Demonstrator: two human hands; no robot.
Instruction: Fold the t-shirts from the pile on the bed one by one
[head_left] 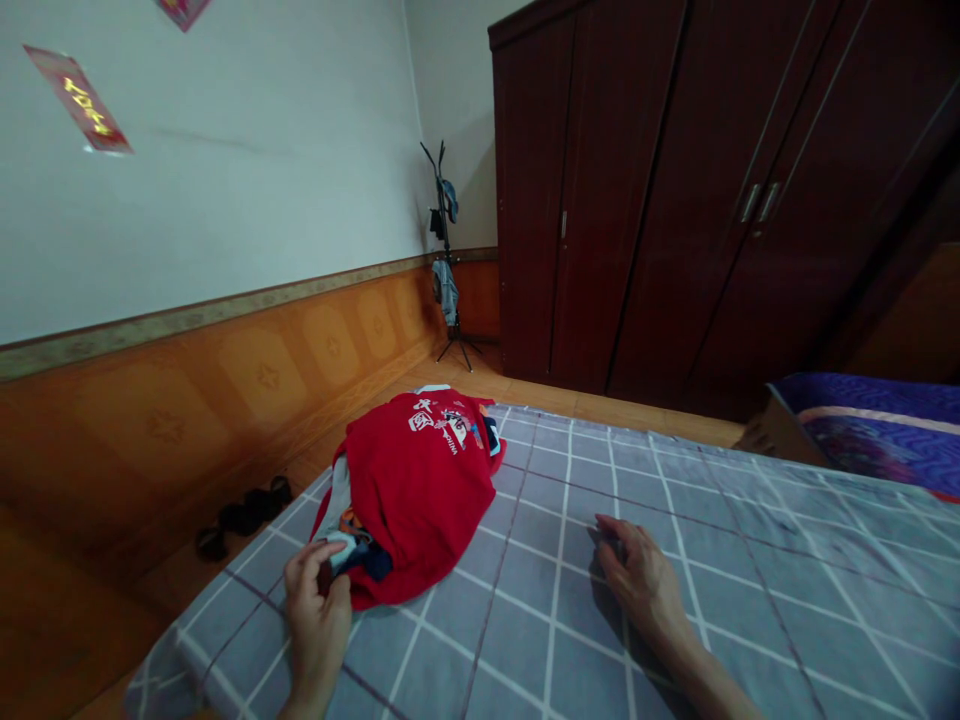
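A red T-shirt [420, 490] with a white print lies over a heap of folded clothes near the left side of the bed. Pale and dark garments poke out from under its near left edge. My left hand [319, 600] is at that edge, its curled fingers and thumb around a bit of light-coloured cloth [341, 550]. To the right, apart from the heap, my right hand [645, 580] is over the checked bed sheet [555, 620]. Its fingers stretch forward and hold nothing.
Dark shoes [247, 515] stand on the floor left of the bed. A coat rack [446, 250] with hanging items is in the far corner, beside a dark red wardrobe [630, 200]. Purple bedding [885, 420] lies at the right.
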